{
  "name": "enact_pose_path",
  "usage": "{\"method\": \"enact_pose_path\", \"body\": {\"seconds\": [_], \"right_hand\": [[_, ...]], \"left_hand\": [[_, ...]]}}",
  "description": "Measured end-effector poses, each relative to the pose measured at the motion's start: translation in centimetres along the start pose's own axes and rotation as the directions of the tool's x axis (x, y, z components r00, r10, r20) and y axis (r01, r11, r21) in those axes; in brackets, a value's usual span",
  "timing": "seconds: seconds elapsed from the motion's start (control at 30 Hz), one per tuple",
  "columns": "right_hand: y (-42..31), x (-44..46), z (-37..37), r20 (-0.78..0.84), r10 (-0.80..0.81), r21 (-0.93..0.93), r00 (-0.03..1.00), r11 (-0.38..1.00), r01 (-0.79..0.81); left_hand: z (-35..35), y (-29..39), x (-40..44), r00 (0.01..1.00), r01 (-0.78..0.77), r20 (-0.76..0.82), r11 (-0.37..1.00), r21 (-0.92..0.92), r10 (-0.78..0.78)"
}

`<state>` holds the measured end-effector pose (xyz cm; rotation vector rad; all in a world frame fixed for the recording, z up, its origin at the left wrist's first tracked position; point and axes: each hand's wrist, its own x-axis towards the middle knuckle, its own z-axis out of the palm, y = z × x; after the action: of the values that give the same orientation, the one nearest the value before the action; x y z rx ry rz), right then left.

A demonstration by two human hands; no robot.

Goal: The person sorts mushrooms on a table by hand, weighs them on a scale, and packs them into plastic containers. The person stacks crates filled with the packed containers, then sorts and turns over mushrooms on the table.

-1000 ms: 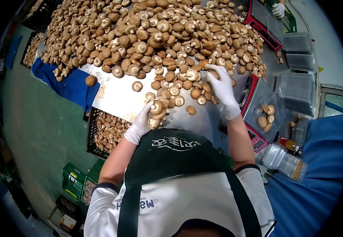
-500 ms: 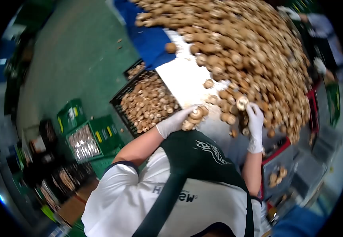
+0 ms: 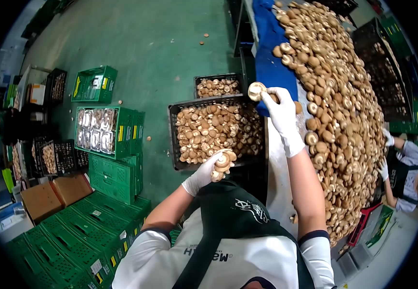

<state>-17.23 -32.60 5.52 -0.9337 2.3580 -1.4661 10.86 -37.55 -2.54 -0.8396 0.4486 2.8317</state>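
Observation:
In my white-gloved left hand (image 3: 202, 176) several brown shiitake mushrooms (image 3: 223, 163) are gripped together, just over the near edge of a black crate (image 3: 170, 132) full of mushrooms. My right hand (image 3: 283, 120), gloved too, is stretched forward and pinches a single shiitake mushroom (image 3: 256, 91) at its fingertips, pale underside showing. This mushroom is beyond the crate's far right corner, in front of a blue cloth (image 3: 271, 53) on the table edge. To the right of that hand spreads a large heap of loose mushrooms (image 3: 344, 130) on a pale tabletop (image 3: 277, 178).
Behind the full crate sits a second black crate (image 3: 197, 79) of mushrooms. Green crates (image 3: 112, 180) are stacked at left, one holding wrapped packs (image 3: 96, 130). Across the table a co-worker (image 3: 404, 168) has gloved hands at the heap. A dark crate (image 3: 382, 67) stands far right.
My view has swung left. My right hand has moved from the heap, forward and left, carrying one mushroom towards the crates. My left hand still holds its mushrooms.

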Motion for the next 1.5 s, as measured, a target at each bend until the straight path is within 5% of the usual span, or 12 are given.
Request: {"method": "enact_pose_path", "body": {"seconds": [0.23, 0.33, 0.37, 0.47, 0.5, 0.6, 0.67, 0.93, 1.1, 1.23, 1.43, 1.5], "right_hand": [[0.3, -3.7, 2.7, 0.229, 0.173, 0.053, 0.958, 0.98, -0.189], [2.7, -9.8, 2.0, 0.341, 0.271, 0.087, 0.9, 0.944, -0.317], [2.3, -11.6, 1.5, 0.335, 0.272, 0.124, 0.902, 0.936, -0.329], [0.7, -16.4, -1.8, 0.198, 0.307, 0.1, 0.931, 0.938, -0.331], [0.4, -17.6, -3.6, 0.108, 0.294, 0.117, 0.95, 0.945, -0.306], [1.3, -23.2, -8.0, -0.168, 0.419, 0.075, 0.892, 0.908, -0.412], [-0.2, -26.5, -11.3, -0.255, 0.548, 0.315, 0.797, 0.826, -0.467], [-3.3, -45.4, -21.9, -0.736, 0.521, 0.343, 0.431, 0.837, -0.426], [-6.2, -56.2, -28.8, -0.945, 0.287, 0.178, 0.155, 0.852, -0.493], [-4.5, -61.8, -32.0, -0.971, 0.237, 0.233, 0.007, 0.958, -0.167], [1.9, -66.6, -32.2, -0.942, 0.309, 0.089, 0.129, 0.602, -0.793], [1.5, -66.2, -32.4, -0.939, 0.336, 0.175, 0.077, 0.656, -0.734]], "left_hand": [[-1.6, 3.3, 0.8, 0.972, -0.201, -0.13, 0.979, -0.044, 0.194], [0.5, 3.5, 3.5, 0.973, -0.197, -0.053, 0.928, 0.316, 0.225], [2.4, 3.2, 4.1, 0.923, -0.351, 0.052, 0.775, 0.526, 0.382], [6.7, 1.6, 6.2, 0.997, -0.05, -0.007, 0.717, 0.696, 0.076], [7.5, -0.2, 7.6, 0.973, -0.231, 0.171, 0.657, 0.717, 0.155], [11.3, -5.0, 9.4, 0.964, -0.106, 0.24, 0.667, 0.738, -0.113], [14.9, -7.8, 9.3, 0.929, 0.012, 0.225, 0.631, 0.776, -0.295], [27.1, -26.6, 6.4, 0.568, -0.279, 0.429, 0.326, 0.903, -0.702], [34.1, -41.7, 1.5, 0.278, -0.672, 0.74, 0.427, 0.605, -0.612], [37.5, -48.0, -1.4, 0.189, -0.81, 0.748, 0.329, 0.485, -0.636], [32.5, -54.1, 2.8, 0.154, -0.975, 0.722, 0.014, 0.221, -0.675], [32.5, -53.9, 2.7, 0.093, -0.991, 0.744, 0.008, 0.131, -0.662]]}}
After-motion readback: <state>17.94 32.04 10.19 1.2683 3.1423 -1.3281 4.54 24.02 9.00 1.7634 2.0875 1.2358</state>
